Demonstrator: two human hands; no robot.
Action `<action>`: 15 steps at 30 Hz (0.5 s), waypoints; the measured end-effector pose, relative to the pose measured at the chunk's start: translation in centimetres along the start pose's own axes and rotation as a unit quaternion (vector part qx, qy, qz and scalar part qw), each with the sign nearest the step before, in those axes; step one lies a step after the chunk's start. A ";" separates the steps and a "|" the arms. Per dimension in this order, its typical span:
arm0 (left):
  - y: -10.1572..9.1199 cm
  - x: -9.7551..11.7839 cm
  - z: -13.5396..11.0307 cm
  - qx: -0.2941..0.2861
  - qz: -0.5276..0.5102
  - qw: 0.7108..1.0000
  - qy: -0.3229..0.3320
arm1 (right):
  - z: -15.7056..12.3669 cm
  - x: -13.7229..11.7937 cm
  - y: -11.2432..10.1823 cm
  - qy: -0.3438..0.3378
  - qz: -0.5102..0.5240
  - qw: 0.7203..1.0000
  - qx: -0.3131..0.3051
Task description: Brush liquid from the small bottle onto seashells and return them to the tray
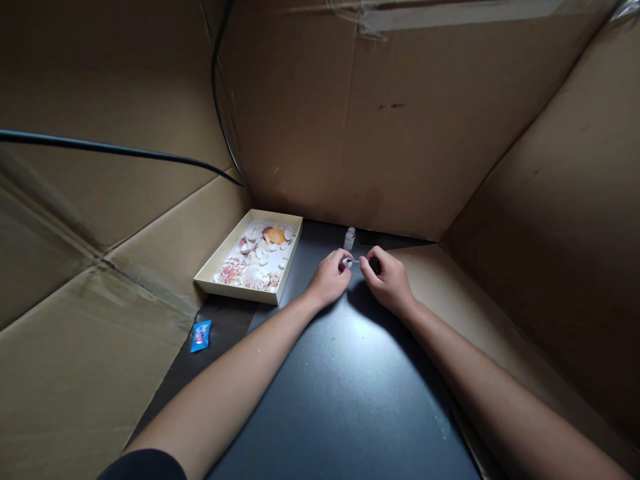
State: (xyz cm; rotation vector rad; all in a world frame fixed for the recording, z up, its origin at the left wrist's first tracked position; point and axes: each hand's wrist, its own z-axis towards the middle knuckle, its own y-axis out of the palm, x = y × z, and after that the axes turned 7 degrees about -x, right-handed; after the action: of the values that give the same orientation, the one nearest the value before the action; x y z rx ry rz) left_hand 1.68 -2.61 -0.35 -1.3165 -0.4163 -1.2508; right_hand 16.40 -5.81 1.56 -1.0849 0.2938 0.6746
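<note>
My left hand is closed around a small whitish object, mostly hidden by the fingers; its kind cannot be made out. Opposite it, my right hand grips a dark, round-ended piece. A thin, pale stem bridges the short gap between the two hands, so the dark piece looks like a dropper. Just behind my fingers a small clear glass vial stands upright on the dark tabletop, touched by neither hand.
Left of my hands lies a shallow cream box with a seashell picture inside. A blue wrapped packet rests near the left edge. Cardboard walls enclose the table, and a black cable hangs at left.
</note>
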 end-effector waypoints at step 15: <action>0.1 0.1 0.0 0.011 -0.010 1.000 -0.013 | -0.1 0.0 0.1 -0.003 0.012 1.000 0.002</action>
State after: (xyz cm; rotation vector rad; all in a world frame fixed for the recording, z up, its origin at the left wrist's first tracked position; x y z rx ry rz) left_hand 1.80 -2.74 -0.29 -1.3146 -0.4616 -1.2436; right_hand 16.34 -5.86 1.43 -1.0771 0.3026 0.6992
